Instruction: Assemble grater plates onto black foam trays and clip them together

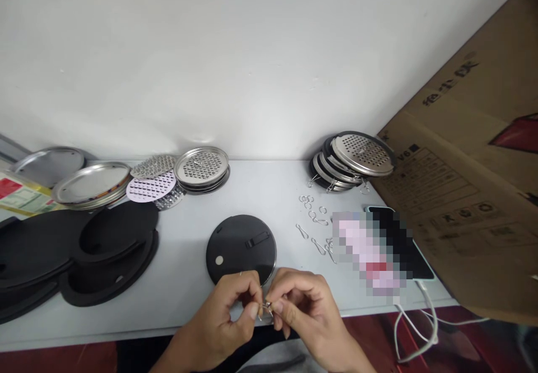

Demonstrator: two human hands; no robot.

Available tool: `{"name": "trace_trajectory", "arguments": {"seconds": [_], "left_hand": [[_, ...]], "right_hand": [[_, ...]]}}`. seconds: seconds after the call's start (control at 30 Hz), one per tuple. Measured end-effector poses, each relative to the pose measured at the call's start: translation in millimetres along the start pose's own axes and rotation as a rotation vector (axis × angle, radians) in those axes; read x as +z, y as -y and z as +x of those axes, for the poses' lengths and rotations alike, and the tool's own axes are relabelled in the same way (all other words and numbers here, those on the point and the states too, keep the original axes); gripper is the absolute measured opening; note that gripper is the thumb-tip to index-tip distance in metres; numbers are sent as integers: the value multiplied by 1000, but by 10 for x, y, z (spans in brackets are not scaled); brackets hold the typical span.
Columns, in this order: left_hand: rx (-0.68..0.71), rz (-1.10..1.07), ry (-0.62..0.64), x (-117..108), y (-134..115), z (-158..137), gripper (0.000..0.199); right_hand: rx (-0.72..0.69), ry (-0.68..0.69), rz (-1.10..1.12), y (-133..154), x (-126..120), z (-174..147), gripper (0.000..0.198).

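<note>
My left hand (231,314) and my right hand (309,311) meet at the table's front edge, both with fingers pinched closed. Between the fingertips shows a small metal ring (260,318), partly covered, and both hands grip it. Whether a wire clip is joined to it I cannot make out. Just beyond my hands lies a round black disc (239,249) with a slotted tab and a pale round spot. To the right, loose rings (323,210) and wire snap hooks (301,231) are scattered on the table.
At the back right leans a stack of grater discs (363,151) with clips, beside a large cardboard box (462,193). A phone (420,255) with a white cable lies right. Left are grater plates (202,165), metal rims (94,179) and black discs (117,230).
</note>
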State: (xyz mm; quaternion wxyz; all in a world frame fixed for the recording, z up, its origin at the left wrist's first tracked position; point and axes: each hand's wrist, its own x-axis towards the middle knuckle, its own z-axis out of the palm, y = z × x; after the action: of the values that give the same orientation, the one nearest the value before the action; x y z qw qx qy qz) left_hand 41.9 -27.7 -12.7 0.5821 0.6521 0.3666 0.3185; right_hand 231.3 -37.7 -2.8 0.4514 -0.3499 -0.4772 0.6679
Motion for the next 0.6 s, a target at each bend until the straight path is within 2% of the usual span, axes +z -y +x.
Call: {"name": "trace_trajectory", "arguments": {"seconds": [0.13, 0.3, 0.43, 0.6], "left_hand": [[-50, -33, 42, 9, 3, -11, 29], [38, 58, -35, -19, -67, -9, 23], [46, 89, -136, -37, -82, 7, 20], [15, -64, -220, 57, -12, -30, 18]], "right_hand": [[31, -4, 15, -5, -5, -10, 9], [52, -12, 18, 18, 28, -1, 10], [24, -117, -1, -10, 90, 22, 12], [-42, -257, -54, -71, 166, 55, 11]]}}
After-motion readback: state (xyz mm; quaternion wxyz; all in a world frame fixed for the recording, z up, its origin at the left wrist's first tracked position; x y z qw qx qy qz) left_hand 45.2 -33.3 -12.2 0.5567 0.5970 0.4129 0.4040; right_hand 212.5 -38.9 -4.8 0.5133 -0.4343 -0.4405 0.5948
